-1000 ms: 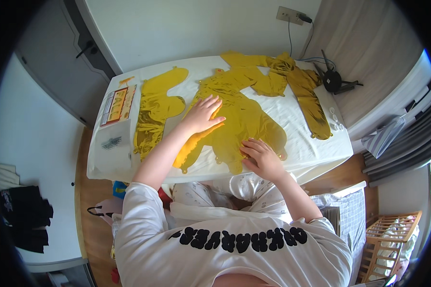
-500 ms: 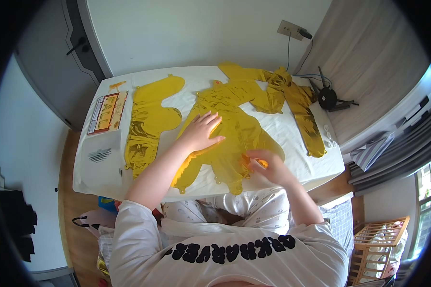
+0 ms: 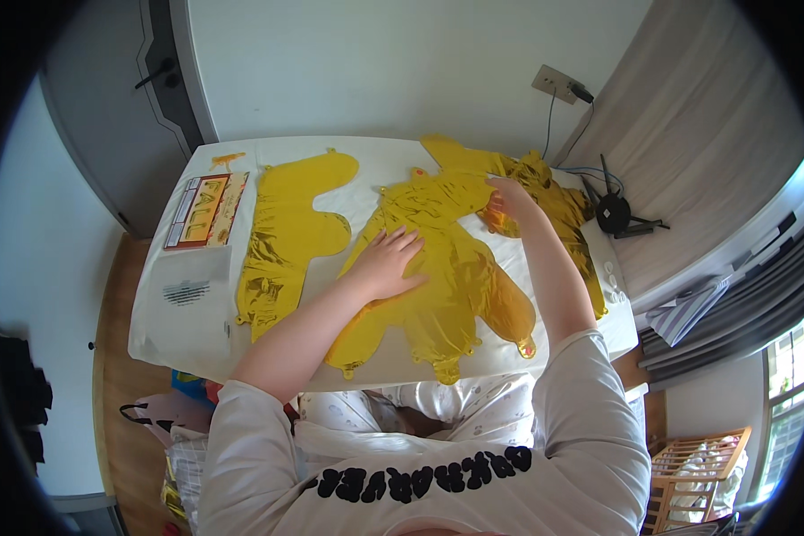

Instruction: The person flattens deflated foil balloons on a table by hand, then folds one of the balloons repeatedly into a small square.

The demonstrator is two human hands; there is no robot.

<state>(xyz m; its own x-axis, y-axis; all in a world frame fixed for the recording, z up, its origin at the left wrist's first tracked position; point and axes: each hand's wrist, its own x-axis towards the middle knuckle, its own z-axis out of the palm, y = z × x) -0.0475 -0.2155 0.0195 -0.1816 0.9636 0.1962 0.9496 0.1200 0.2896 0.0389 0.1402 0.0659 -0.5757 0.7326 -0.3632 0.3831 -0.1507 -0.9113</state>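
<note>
A flat gold foil balloon (image 3: 442,299) with several lobes lies across the middle of the white-covered table (image 3: 317,353). Its surface is creased, and small tabs stick out along its edge. My left hand (image 3: 389,266) rests flat on it, left of centre, fingers spread. Farther off to the right, my right hand (image 3: 513,196) has its fingers closed on the upper right part of the foil, where an orange sheen shows below the hand. The thumb is mostly hidden. Another flat gold foil balloon (image 3: 299,210), with rounded lobes, lies to the left.
More crumpled gold foil (image 3: 549,183) lies at the back right, beside a black stand (image 3: 612,213). At the left are a printed card (image 3: 207,210) and a clear plastic bag (image 3: 183,299). A wall socket (image 3: 556,83) has a plugged-in cable.
My right hand has moved from the near right lobe up to the back right of the foil. That near right lobe now lies spread outward. My left hand stays pressed on the balloon.
</note>
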